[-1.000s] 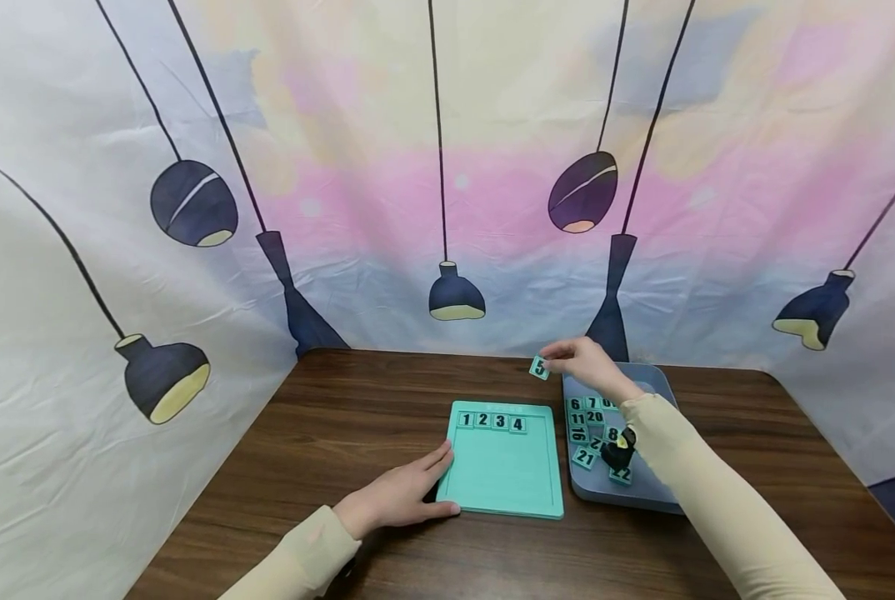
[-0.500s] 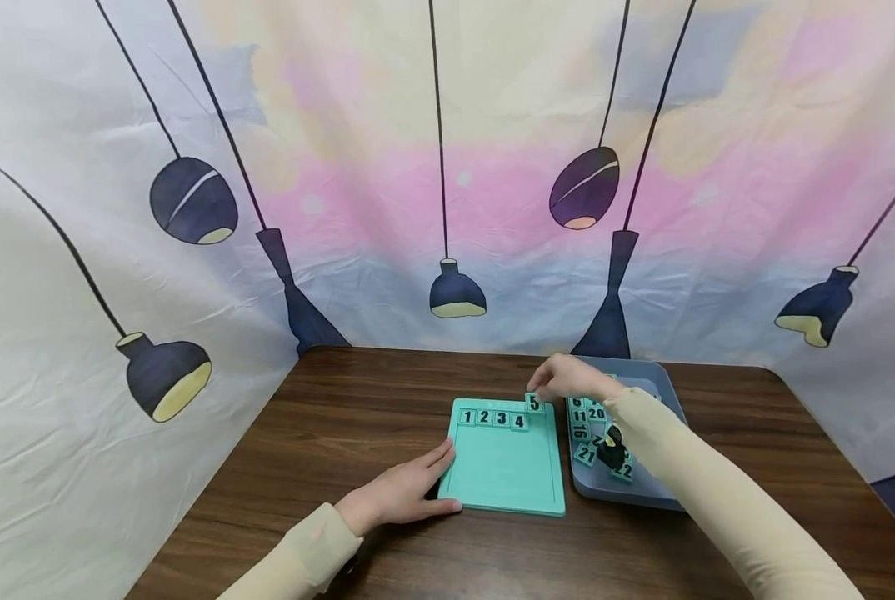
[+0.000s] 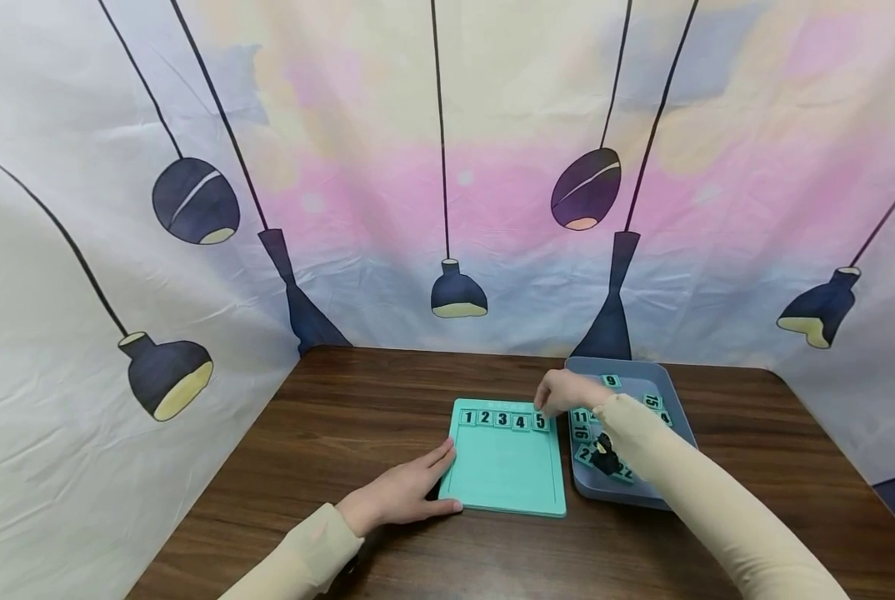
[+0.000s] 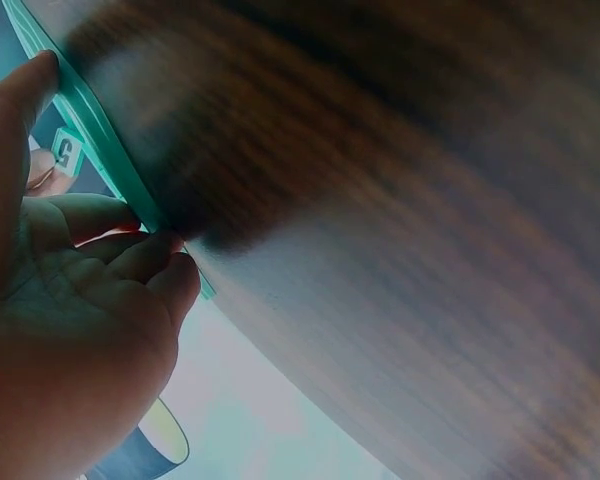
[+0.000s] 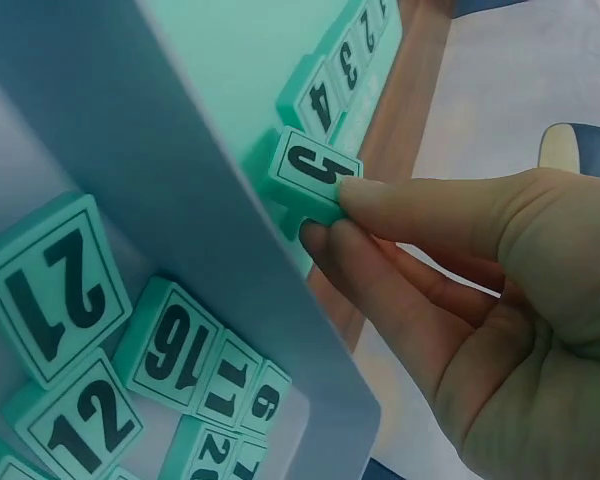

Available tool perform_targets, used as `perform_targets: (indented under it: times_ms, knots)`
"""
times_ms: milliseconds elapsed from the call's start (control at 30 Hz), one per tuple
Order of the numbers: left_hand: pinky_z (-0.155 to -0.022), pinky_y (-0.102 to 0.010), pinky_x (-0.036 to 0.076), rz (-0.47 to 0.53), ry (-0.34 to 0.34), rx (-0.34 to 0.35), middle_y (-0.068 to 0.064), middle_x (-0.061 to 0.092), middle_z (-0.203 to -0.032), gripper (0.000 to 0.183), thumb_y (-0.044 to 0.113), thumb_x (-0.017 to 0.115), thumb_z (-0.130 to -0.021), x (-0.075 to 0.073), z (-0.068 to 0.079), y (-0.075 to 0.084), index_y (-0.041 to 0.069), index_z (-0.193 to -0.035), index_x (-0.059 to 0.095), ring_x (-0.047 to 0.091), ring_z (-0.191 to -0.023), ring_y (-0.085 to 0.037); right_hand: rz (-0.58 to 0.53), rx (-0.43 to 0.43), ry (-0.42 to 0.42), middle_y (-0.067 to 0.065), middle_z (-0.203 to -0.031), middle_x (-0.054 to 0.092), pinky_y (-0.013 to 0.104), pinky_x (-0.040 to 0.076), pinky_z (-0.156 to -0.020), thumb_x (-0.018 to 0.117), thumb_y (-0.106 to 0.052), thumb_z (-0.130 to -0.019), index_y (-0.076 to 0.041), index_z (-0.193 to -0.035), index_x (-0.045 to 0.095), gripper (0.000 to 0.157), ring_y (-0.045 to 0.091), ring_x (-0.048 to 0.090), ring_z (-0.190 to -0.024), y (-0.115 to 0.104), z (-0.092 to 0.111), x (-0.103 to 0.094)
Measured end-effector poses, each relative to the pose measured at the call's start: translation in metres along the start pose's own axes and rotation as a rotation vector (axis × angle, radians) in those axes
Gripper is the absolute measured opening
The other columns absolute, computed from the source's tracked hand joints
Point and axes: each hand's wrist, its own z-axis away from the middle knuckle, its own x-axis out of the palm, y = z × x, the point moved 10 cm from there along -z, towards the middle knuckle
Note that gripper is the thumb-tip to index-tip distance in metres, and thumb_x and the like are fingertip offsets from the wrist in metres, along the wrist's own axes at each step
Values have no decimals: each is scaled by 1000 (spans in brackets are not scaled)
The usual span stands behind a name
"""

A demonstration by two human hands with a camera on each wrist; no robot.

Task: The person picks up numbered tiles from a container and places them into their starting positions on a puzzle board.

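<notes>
In the head view, my right hand (image 3: 567, 392) pinches the "5" tile (image 3: 540, 422) at the right end of the top row on the turquoise board (image 3: 500, 475). The right wrist view shows thumb and fingertips on this tile (image 5: 315, 170), which is tilted and raised beside the "4" tile (image 5: 320, 100). Tiles 1, 2 and 3 (image 3: 502, 418) line up left of it. My left hand (image 3: 406, 492) rests spread at the board's left edge, thumb at the near left corner. In the left wrist view its fingertips touch the board's edge (image 4: 110, 150).
Right of the board stands a grey-blue tray (image 3: 642, 496) with several loose numbered tiles, such as 21 (image 5: 60, 285), 16 (image 5: 170, 345) and 12 (image 5: 85, 415). The brown wooden table (image 3: 372, 392) ends at a curtain (image 3: 372, 208) printed with lamps.
My right hand has brought the "5" tile from above the table behind the board, first over the top edge, then down beside the "4". The left hand has stayed in place.
</notes>
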Motion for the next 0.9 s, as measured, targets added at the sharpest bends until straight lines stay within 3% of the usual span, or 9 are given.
perform_targets:
  times_ms: [133,467,900]
  knots:
    - [-110,-41,40,-2,-3,2,-9,17,-168,90,63,54,-97,0,1,1,7,-161,24,36,-146,-24,15,20,1,6,-99,71,33,51,-68,70,4,-89,-1,-104,77,17,16,59,-75,3,-2,4]
    - [-109,-41,41,-7,-5,2,-9,16,-168,91,65,53,-97,2,-1,-2,7,-161,23,38,-145,-25,-8,27,34,8,-102,71,38,56,-75,72,2,-89,-1,-104,77,16,18,65,-82,9,-4,3]
    - [-109,-41,42,-6,-4,5,-8,16,-168,90,65,52,-97,3,0,-3,8,-161,23,39,-144,-24,17,4,58,9,-102,72,36,56,-74,73,4,-88,-2,-102,79,16,16,64,-78,10,-9,6]
